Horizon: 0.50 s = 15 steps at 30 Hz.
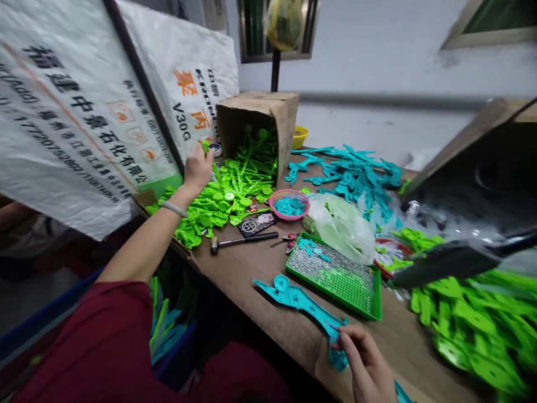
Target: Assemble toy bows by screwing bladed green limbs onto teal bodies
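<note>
My left hand [199, 167] is stretched out above the heap of lime-green plastic parts [210, 207]. Its fingers are closed, and a small bright green plastic piece [205, 145] shows at the fingertips. Near the table's front edge, my right hand [371, 364] pinches the near end of a long turquoise plastic part [300, 299]. That part lies on the tabletop with a round ring toward its far end. Whether something small is also between the right fingertips, I cannot tell.
A tipped cardboard box [287, 120] spills green parts. Nearby are a hammer [245, 241], a pink basket [308, 208] of turquoise bits and a green tray [377, 308] of small metal pieces. Turquoise parts [356, 173] are piled behind; a dark lamp-like arm [453, 260] juts in right.
</note>
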### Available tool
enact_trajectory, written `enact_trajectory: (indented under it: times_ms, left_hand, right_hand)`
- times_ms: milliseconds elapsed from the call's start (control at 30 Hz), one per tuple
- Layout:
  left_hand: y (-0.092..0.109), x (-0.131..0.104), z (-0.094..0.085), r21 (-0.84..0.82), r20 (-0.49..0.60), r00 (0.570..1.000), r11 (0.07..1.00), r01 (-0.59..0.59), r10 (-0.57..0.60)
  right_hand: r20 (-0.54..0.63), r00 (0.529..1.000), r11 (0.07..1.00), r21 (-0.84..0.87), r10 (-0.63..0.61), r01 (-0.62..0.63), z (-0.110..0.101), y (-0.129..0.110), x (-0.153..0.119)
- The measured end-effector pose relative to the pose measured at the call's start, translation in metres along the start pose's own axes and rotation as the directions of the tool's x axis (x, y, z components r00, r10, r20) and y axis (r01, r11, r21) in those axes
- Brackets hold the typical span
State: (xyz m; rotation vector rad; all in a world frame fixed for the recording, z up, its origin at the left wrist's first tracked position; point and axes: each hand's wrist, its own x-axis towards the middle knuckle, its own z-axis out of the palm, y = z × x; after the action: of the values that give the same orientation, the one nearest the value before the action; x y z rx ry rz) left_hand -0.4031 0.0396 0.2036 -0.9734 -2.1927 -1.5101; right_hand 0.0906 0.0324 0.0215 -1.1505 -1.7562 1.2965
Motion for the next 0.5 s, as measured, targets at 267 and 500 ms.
enact_trajectory:
  times_ms: [267,500]
  left_hand:
    - [0.077,-0.200,0.065,-0.527,0.650,0.758,0.755,0.389,0.063]
    - [0.091,-0.327,0.052,-0.407,0.898,0.439,0.307,0.860,-0.040]
  right_hand:
    - [0.014,0.977,0.964,0.163,-0.215,0.210,0.034,-0.043,0.007]
    - [-0.105,0.981,0.963,0.196,-0.165,0.183,0.061,-0.031,-0.018]
